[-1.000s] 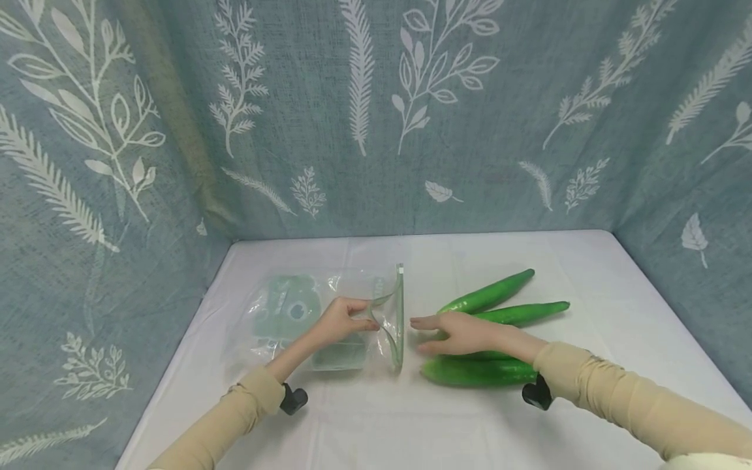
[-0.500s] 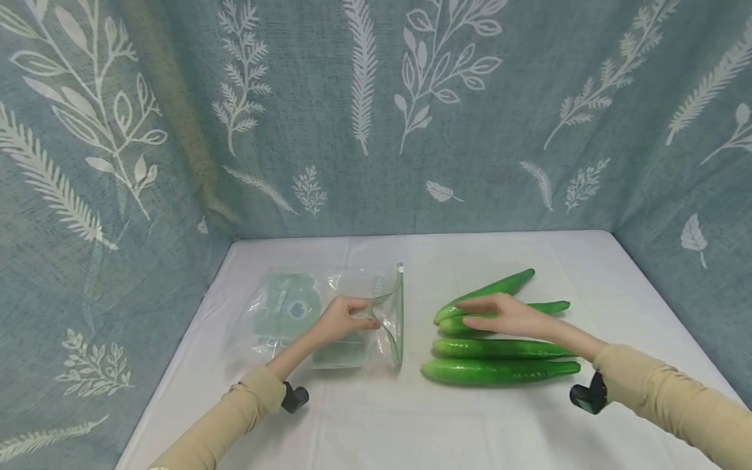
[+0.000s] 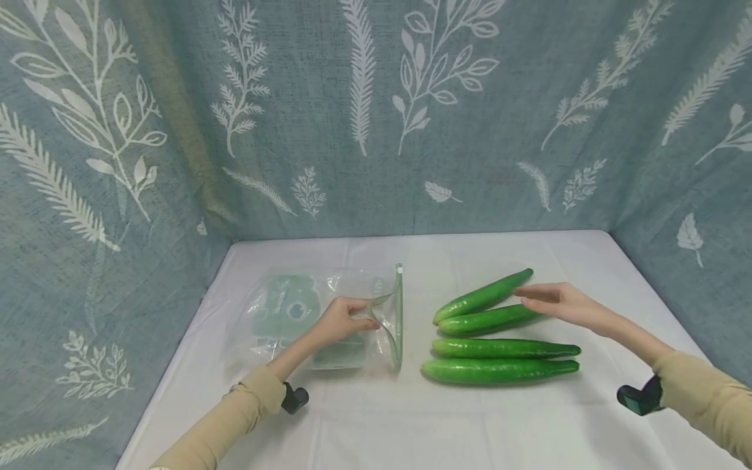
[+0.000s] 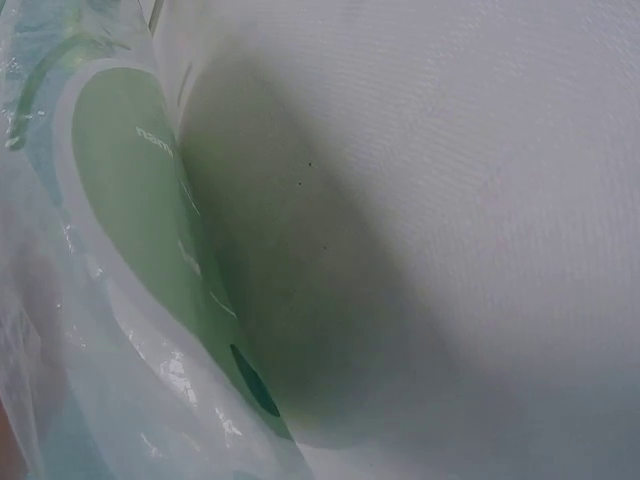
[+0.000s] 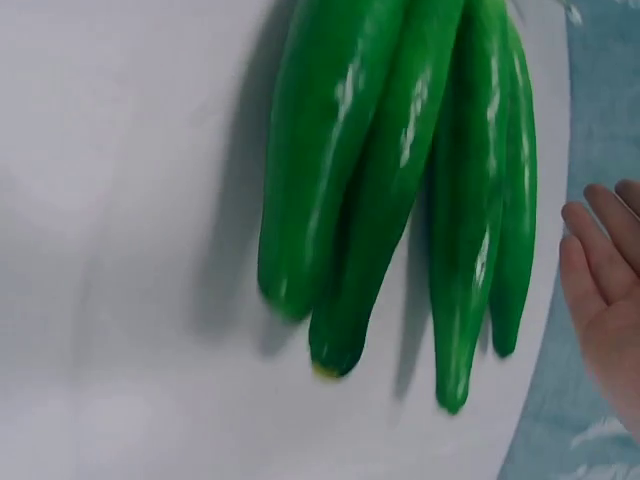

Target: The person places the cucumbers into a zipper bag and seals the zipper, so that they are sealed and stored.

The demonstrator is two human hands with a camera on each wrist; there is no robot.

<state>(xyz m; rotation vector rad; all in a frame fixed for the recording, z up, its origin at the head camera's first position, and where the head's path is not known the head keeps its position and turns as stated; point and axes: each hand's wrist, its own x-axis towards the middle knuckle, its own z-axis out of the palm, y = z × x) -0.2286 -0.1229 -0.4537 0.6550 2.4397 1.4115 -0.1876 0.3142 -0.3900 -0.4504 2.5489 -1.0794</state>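
Observation:
My left hand (image 3: 339, 320) pinches the upper lip of a clear zip bag (image 3: 290, 303) printed with pale green patches. The bag lies flat on the left half of the table, its mouth held apart toward the right. In the left wrist view the printed bag (image 4: 135, 190) fills the left side, and that hand is mostly hidden. Several long green cucumbers (image 3: 499, 372) lie to the right of the bag. Over the far end of the second cucumber (image 3: 490, 320) hovers my right hand (image 3: 570, 305), holding nothing. The right wrist view shows this hand (image 5: 608, 290) with fingers extended beside the cucumbers (image 5: 320, 150).
A white cloth covers the table (image 3: 376, 424). Blue-green curtains (image 3: 329, 183) with white leaf prints hang behind it and at both sides. Black cameras sit on both wrists.
My right hand has moved right, from beside the bag's mouth across the cucumbers to their far ends. The left hand and the bag have stayed in place.

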